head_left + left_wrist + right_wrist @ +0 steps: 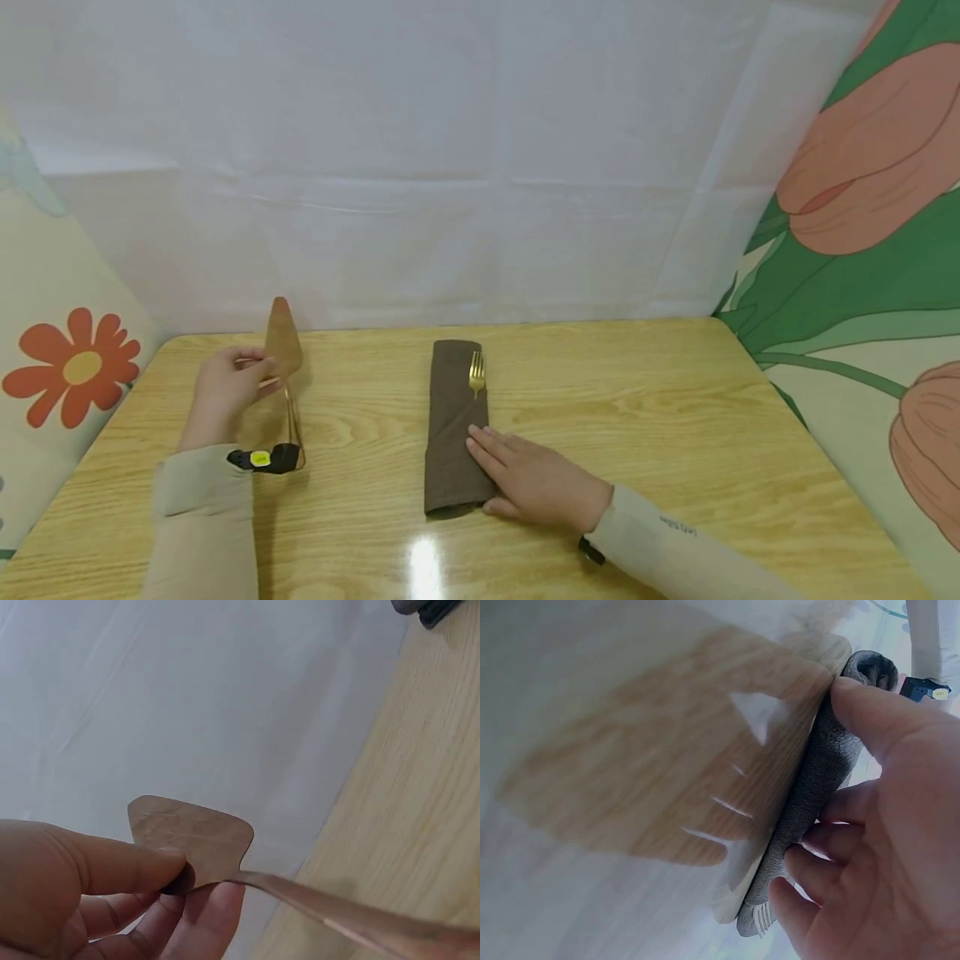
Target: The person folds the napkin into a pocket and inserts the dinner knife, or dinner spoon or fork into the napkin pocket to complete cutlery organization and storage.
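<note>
A copper-coloured cake server (pixel 282 340) is raised at the left, its blade pointing away and its handle towards the left sleeve. My left hand (pixel 228 390) pinches it at the base of the blade, thumb on one face and fingers behind. In the left wrist view the blade (pixel 202 832) shows close up. A folded brown napkin (pixel 452 442) lies lengthwise mid-table, with a gold fork (pixel 477 373) whose tines stick out of a fold. My right hand (pixel 543 482) rests along the napkin's right edge, fingers extended onto it and thumb by its near end.
The wooden table (pixel 637 400) ends at a white cloth (pixel 465 208) hanging behind it. Flower-printed panels (pixel 862 333) stand at both sides. Each wrist wears a dark strap; a dark object (pixel 431 611) shows at the left wrist view's upper corner.
</note>
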Action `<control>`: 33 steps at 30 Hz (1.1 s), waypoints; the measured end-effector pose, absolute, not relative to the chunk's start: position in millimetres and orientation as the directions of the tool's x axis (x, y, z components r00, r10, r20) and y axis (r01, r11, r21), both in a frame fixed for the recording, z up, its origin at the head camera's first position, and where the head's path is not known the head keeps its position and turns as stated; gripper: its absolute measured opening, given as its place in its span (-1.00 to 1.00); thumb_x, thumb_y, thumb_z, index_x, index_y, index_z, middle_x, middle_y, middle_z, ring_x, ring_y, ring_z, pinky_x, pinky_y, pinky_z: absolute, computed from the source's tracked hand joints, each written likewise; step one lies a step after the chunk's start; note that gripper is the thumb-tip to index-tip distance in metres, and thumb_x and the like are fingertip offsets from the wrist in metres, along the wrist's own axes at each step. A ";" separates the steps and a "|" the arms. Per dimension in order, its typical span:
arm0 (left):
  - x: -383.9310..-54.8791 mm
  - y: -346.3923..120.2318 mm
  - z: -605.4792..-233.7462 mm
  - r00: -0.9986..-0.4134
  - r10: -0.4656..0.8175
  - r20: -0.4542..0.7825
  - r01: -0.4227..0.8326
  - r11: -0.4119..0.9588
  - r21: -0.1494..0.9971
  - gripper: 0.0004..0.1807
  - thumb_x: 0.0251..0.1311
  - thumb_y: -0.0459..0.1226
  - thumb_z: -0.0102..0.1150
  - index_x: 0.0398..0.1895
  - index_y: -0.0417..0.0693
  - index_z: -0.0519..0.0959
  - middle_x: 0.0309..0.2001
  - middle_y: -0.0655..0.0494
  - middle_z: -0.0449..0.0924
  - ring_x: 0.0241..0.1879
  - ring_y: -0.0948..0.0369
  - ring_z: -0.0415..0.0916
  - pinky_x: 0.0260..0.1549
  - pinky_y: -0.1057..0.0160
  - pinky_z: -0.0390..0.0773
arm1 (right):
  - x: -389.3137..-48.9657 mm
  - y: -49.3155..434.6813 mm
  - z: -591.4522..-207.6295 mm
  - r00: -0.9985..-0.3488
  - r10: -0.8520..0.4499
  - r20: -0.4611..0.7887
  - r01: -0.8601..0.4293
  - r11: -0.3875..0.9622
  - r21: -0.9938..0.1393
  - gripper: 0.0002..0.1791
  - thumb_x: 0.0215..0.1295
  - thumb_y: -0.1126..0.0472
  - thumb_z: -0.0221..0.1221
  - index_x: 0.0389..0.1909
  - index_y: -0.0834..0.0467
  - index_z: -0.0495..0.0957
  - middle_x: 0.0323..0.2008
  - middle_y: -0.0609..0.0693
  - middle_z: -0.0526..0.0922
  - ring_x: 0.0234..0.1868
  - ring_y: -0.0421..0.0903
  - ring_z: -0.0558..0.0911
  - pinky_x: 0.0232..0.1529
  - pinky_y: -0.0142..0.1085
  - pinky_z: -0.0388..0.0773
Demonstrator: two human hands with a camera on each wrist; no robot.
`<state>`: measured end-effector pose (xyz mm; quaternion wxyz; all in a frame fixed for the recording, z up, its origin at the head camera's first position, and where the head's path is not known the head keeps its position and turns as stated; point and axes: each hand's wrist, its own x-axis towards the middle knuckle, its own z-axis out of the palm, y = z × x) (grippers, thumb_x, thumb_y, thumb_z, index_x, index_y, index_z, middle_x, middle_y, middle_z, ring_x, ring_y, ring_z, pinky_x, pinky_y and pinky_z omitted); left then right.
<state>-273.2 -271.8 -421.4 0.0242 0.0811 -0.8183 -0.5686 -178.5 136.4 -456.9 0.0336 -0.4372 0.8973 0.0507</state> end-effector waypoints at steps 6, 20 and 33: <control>-277.0 -259.9 -425.8 -0.990 -0.116 -0.082 -0.105 0.208 0.973 -0.56 0.49 -0.33 0.02 0.26 -0.48 0.23 0.08 -0.18 0.35 -0.27 0.47 0.58 -0.16 0.38 0.67 | -178.2 135.2 -454.8 -0.624 -0.771 -0.127 -0.781 0.622 0.062 -0.18 0.59 -0.23 -0.11 0.60 0.23 -0.01 0.60 0.12 -0.03 0.59 -0.04 0.04 0.50 -0.24 0.11; -282.3 -234.3 -430.1 -0.998 0.000 -0.069 -0.068 -0.183 0.981 -0.80 0.45 -0.41 0.10 -0.01 -0.30 0.32 -0.08 0.06 0.36 -0.16 0.35 0.61 -0.07 0.33 0.65 | -178.6 135.0 -457.5 -0.617 -0.778 -0.116 -0.787 0.606 0.116 -0.18 0.59 -0.24 -0.13 0.59 0.23 0.01 0.60 0.13 -0.01 0.58 -0.04 0.05 0.51 -0.23 0.09; -278.3 -206.4 -415.2 -0.998 0.032 -0.058 -0.066 -0.383 0.921 -0.90 0.39 -0.45 0.17 -0.20 -0.12 0.46 -0.12 0.12 0.42 -0.22 0.30 0.64 -0.06 0.31 0.65 | -178.0 133.3 -456.3 -0.627 -0.767 -0.137 -0.779 0.615 0.120 -0.18 0.59 -0.23 -0.12 0.59 0.23 0.00 0.60 0.11 -0.02 0.59 -0.05 0.04 0.52 -0.25 0.07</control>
